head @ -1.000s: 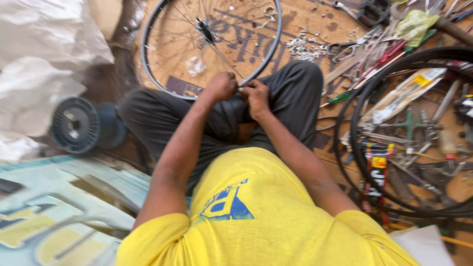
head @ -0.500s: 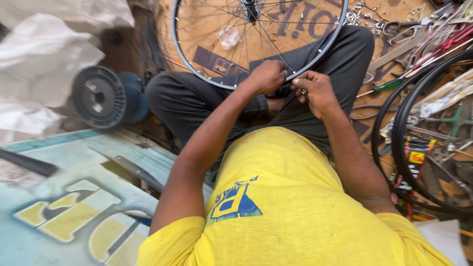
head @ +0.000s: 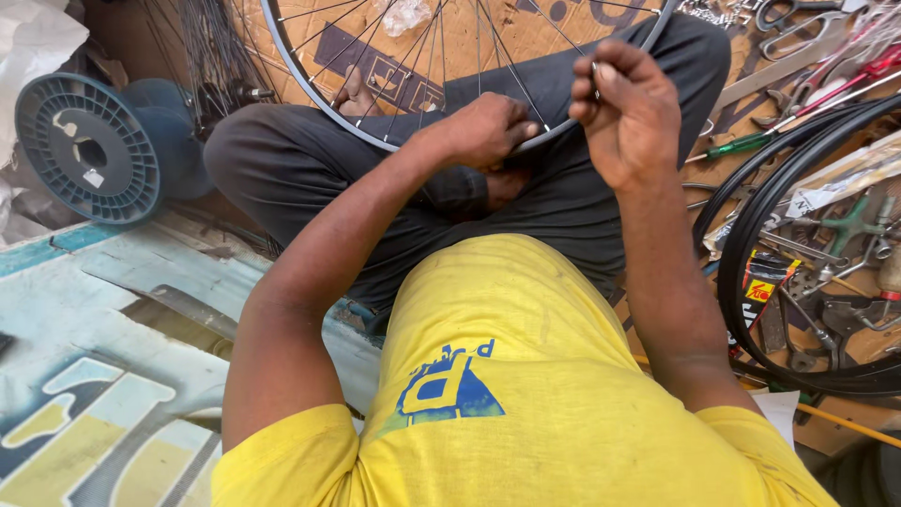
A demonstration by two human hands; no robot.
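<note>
At the upper centre of the frame, the wheel rim [head: 375,139] is gripped by the left hand [head: 488,127]; a small metal piece [head: 595,68] is pinched in the right hand [head: 627,108]. If jolted, it could be dropped among the scattered tools [head: 807,56].

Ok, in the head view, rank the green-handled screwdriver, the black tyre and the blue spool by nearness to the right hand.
From the right hand:
1. Green-handled screwdriver, just to its right on the floor.
2. Black tyre, lower right, beyond the screwdriver.
3. Blue spool, far left, past the left knee.
</note>
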